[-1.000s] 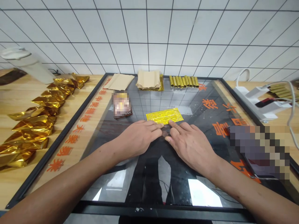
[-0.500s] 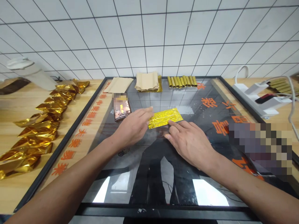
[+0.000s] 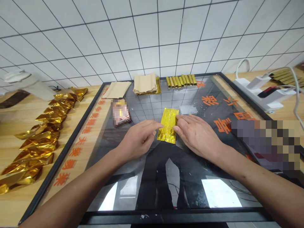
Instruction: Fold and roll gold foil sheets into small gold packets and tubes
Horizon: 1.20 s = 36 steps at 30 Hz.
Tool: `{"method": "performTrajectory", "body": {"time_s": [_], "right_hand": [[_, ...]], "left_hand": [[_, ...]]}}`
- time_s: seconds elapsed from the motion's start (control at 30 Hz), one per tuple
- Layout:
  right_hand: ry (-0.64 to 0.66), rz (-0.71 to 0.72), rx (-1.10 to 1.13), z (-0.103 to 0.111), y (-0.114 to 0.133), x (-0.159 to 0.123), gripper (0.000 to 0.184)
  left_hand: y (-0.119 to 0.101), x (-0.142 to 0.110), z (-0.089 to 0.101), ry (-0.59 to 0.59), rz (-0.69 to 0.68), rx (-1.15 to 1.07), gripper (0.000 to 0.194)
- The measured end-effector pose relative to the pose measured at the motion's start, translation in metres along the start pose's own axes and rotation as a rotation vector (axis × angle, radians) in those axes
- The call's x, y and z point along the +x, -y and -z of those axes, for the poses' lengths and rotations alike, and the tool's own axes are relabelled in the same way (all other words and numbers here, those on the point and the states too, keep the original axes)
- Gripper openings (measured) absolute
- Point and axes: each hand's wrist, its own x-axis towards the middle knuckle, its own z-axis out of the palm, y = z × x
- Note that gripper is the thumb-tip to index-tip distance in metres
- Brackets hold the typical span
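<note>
A flat gold foil packet (image 3: 168, 125) with a seam down its middle lies lengthwise before me on the glass-topped, black-framed panel (image 3: 114, 177). At its left edge, the outstretched index finger of my left hand (image 3: 140, 137) touches the foil; the thumb is bent below and the other fingers are partly hidden. My right hand (image 3: 196, 133) is closed at the right edge, thumb and fingers gripping the packet's side. Beyond my left hand lies a small dark brown box (image 3: 123, 118), its top partly blurred.
Along the back lie brown paper sheets (image 3: 117, 90), a paper stack (image 3: 145, 84) and a row of gold tubes (image 3: 181, 81). Crumpled gold foil pouches (image 3: 47, 126) line the left, near a white tumbler (image 3: 30, 84). A power strip (image 3: 255, 95) with cables sits right.
The gold foil packet has turned from lying crosswise to pointing away from me. My right hand has moved onto its right edge, and my left hand has shifted lower along its left side.
</note>
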Motion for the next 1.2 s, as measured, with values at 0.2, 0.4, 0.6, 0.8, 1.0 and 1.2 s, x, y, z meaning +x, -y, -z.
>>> {"method": "performTrajectory", "body": {"time_s": [0.2, 0.4, 0.6, 0.8, 1.0, 1.2], "right_hand": [[0.039, -0.030, -0.033, 0.009, 0.006, 0.002, 0.041], [-0.008, -0.037, -0.027, 0.010, 0.003, 0.001, 0.037], [-0.027, -0.032, -0.008, 0.010, 0.002, 0.000, 0.037], [-0.009, -0.016, -0.022, 0.010, 0.002, 0.001, 0.036], [-0.055, 0.009, -0.011, 0.009, 0.004, 0.000, 0.032], [-0.073, 0.045, -0.033, 0.011, 0.007, -0.002, 0.040]], "left_hand": [[0.004, 0.004, -0.011, 0.178, -0.109, 0.178, 0.038], [-0.010, 0.004, -0.007, 0.202, -0.078, 0.345, 0.030], [-0.005, 0.001, -0.003, 0.202, -0.125, 0.263, 0.027], [-0.003, 0.001, -0.009, 0.220, -0.021, 0.384, 0.037], [-0.011, 0.006, -0.016, 0.164, 0.102, 0.499, 0.043], [-0.014, 0.004, -0.017, 0.137, 0.098, 0.393, 0.043]]}}
